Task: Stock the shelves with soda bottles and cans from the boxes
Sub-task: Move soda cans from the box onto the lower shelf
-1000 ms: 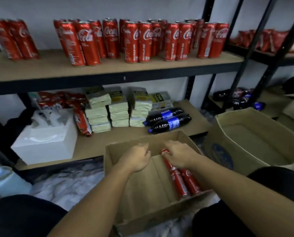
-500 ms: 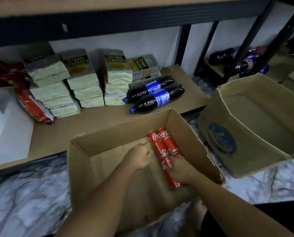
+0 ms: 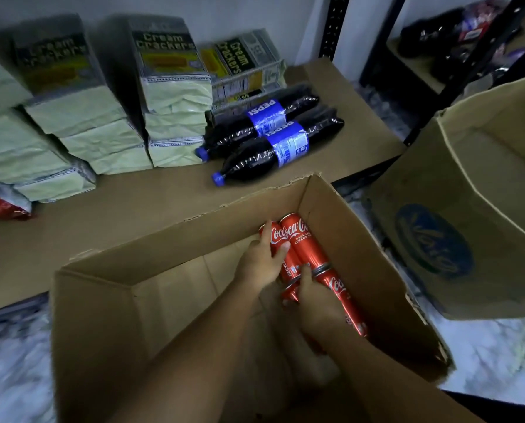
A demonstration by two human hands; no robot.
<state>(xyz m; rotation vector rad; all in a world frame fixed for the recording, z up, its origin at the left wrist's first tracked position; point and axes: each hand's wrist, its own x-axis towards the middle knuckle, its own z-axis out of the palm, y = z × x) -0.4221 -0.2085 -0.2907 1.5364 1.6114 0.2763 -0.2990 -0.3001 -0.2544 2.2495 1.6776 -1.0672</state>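
An open cardboard box (image 3: 108,315) stands on the floor in front of the low shelf (image 3: 133,209). Several red Coca-Cola cans (image 3: 305,239) lie along the box's right wall. My left hand (image 3: 259,264) curls round the far left can, thumb across its label. My right hand (image 3: 314,303) grips a nearer can lying just behind it. Two Pepsi bottles (image 3: 273,141) lie side by side on the shelf beyond the box.
Stacks of cream cracker packs (image 3: 169,96) fill the shelf's left and middle. A second, larger open box (image 3: 468,215) stands at the right. A black shelf post (image 3: 336,25) rises behind the bottles. White marbled floor shows around both boxes.
My head has dropped closer to the box, so the upper shelf of cans is out of view. My left hand moved onto the far can; my right hand shifted along the near cans.
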